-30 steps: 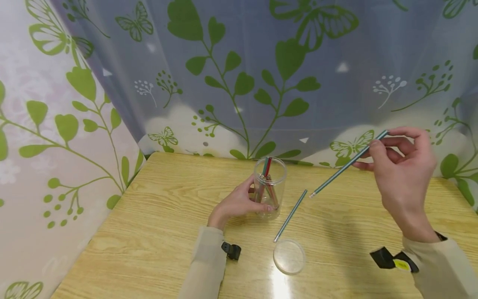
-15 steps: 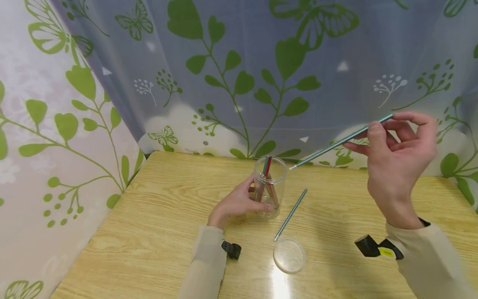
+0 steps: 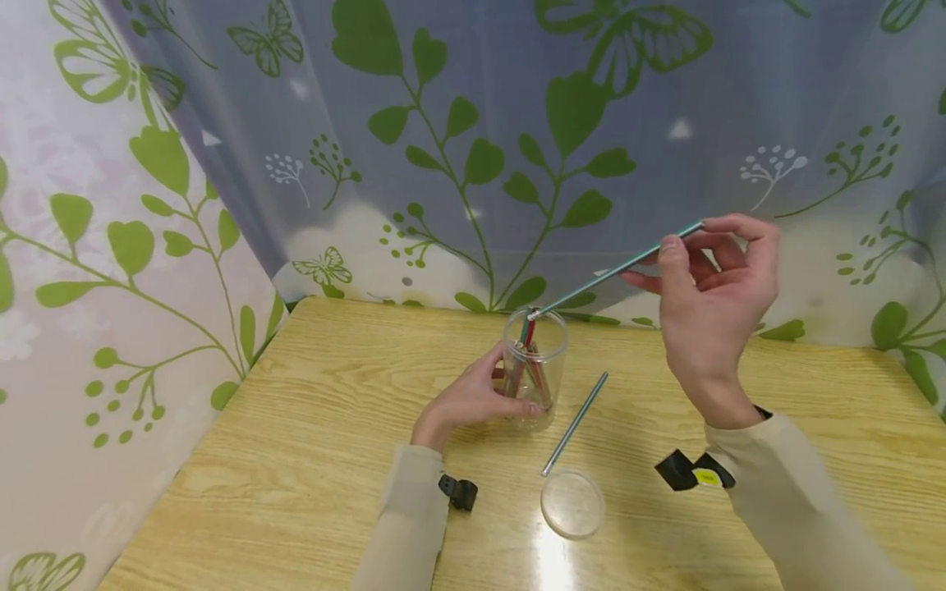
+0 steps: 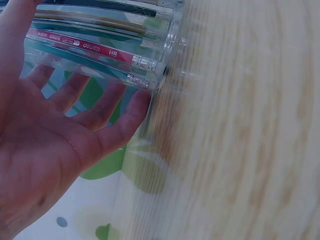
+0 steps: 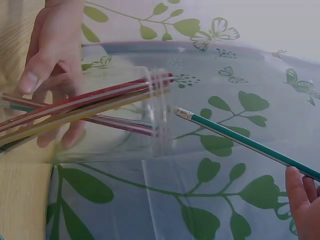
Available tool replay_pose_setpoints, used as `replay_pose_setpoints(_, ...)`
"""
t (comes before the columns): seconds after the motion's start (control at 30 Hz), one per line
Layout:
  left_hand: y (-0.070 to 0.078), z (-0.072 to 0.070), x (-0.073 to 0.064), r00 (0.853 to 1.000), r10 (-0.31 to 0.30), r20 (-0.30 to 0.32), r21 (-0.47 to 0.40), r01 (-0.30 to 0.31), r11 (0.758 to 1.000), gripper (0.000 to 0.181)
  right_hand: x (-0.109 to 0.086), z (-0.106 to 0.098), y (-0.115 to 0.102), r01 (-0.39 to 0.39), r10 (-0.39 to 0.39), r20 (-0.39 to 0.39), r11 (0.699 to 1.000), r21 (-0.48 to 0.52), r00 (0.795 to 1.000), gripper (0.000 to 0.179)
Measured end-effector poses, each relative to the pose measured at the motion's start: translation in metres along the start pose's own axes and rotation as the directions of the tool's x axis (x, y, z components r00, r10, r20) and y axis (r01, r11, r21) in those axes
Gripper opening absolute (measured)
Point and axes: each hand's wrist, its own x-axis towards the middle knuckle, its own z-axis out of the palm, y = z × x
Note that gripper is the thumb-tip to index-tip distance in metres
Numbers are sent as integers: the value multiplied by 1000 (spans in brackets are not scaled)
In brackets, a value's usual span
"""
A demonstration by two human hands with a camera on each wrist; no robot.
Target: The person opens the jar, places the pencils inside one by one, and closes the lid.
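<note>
A clear plastic jar (image 3: 548,386) stands on the wooden table, and my left hand (image 3: 476,396) grips it around its lower side. Inside are several pencils (image 5: 75,107), red, green and yellowish; in the left wrist view their eraser ends lie at the jar's bottom. My right hand (image 3: 713,308) pinches a green pencil (image 3: 621,267) near its far end, thumb against the fingers. That pencil slants down to the left, its eraser end right at the jar's mouth. A second green pencil (image 3: 575,423) lies on the table to the right of the jar.
A round clear lid (image 3: 572,504) lies on the table (image 3: 310,460) just in front of the loose pencil. Behind the table's back edge hangs a patterned curtain (image 3: 458,164) with green leaves and butterflies, and another pale leafy curtain (image 3: 89,328) hangs at the left.
My right hand has carried the green pencil left and up, bringing its eraser end from above the table to the jar's mouth. The left hand, jar, loose pencil and lid stay put.
</note>
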Motion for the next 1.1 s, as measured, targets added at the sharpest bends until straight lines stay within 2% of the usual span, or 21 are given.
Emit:
replay_pose_setpoints(0.13, 0, 0, 1, 1000, 5, 0, 1, -5, 1000, 62, -6, 7, 13, 29, -27, 57, 999, -34, 998, 25)
replay_pose_setpoints(0.27, -2, 0, 0, 1000, 6, -4, 9, -6, 1000, 74, -13, 11, 25, 78, -67, 131, 993, -82, 989, 24)
replay_pose_setpoints(0.33, -3, 1, 0, 1000, 5, -7, 15, -5, 1000, 87, -15, 12, 29, 97, -79, 155, 990, -107, 985, 24)
replay_pose_setpoints(0.43, -3, 1, -1, 1000, 8, -8, 14, -8, 1000, 100, -17, 12, 32, 109, -85, 168, 984, -140, 982, 25)
replay_pose_setpoints(0.53, -3, 1, -1, 1000, 11, -6, 11, -11, 1000, 99, -17, 10, 32, 110, -81, 169, 980, -165, 982, 24)
replay_pose_setpoints(0.77, -2, -1, 0, 1000, 13, -5, 24, -13, 1000, 85, -18, 2, 37, 88, -28, 243, 967, -239, 970, 24)
replay_pose_setpoints(0.93, -1, -1, 0, 1000, 11, -9, 20, -11, 1000, 88, -21, 2, 43, 56, 31, 303, 960, -274, 952, 23)
replay_pose_setpoints(1.1, -1, -1, -1, 1000, 11, -11, 15, -11, 1000, 92, -23, 6, 45, 53, 71, 340, 939, -341, 938, 28)
